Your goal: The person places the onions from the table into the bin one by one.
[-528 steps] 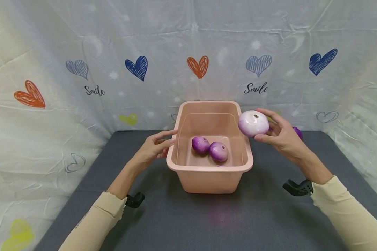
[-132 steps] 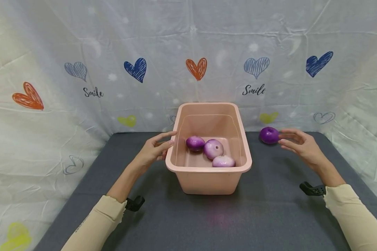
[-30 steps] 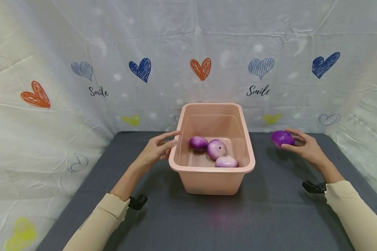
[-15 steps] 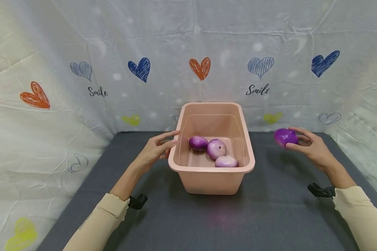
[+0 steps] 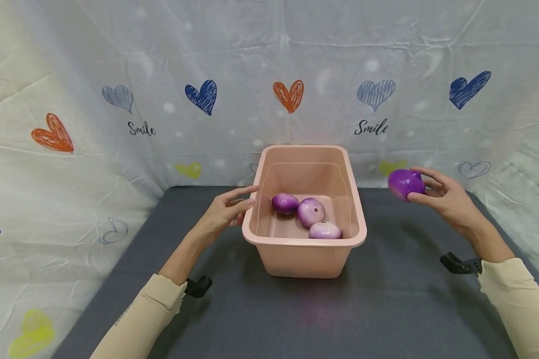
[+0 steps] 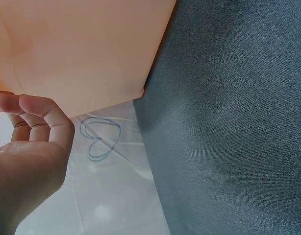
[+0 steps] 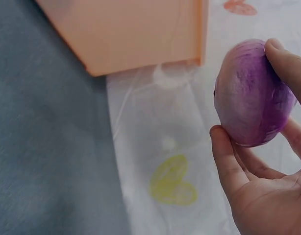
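A purple onion [image 5: 405,184] hangs above the table to the right of the peach plastic tub [image 5: 305,258]; my right hand [image 5: 453,202] grips it between thumb and fingers. The right wrist view shows the onion [image 7: 253,93] paler on one side, with the thumb above and fingertips below. My left hand [image 5: 220,213] holds the tub's left rim with thumb and forefinger. In the left wrist view the other fingers [image 6: 55,122] are curled beside the tub wall [image 6: 87,49]. Inside the tub lie a dark purple onion [image 5: 285,204], a lighter onion [image 5: 311,212] and a pale onion [image 5: 325,230].
The tub stands on a dark grey cloth-covered table [image 5: 269,319]. Behind it hangs a white curtain [image 5: 233,50] printed with hearts, which also spans both sides. A black wrist strap [image 5: 461,263] is on the right wrist and another [image 5: 198,287] on the left.
Over the last second my right hand has raised the purple onion from near the table. Earlier, the pale onion was in my right hand; now it lies in the tub. My left hand stays put.
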### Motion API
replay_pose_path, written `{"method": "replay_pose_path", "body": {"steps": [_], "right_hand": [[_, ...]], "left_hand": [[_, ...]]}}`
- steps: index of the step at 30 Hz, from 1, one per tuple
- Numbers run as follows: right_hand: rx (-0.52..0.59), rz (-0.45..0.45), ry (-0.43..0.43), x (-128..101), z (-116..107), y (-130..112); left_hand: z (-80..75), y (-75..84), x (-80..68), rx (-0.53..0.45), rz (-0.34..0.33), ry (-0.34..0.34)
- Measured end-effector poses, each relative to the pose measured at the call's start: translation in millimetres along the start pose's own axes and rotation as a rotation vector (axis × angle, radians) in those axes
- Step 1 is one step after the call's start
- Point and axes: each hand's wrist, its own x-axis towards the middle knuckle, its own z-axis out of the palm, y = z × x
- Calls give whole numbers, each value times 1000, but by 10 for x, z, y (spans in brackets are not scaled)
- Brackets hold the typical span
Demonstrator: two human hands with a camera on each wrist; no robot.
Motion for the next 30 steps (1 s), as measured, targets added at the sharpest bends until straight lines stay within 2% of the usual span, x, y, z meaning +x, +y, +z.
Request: {"method": "replay_pose_path", "body": {"steps": [14,22,30], "right_hand": [[20,-77,-36,215,154,-339],[76,-119,-66,305,297,-525],[102,-191,-144,370,433,-609]], "left_hand": [[0,44,-13,30,9,-4],[7,28,-18,29,7,12],[3,22,-20,31,3,13]]}}
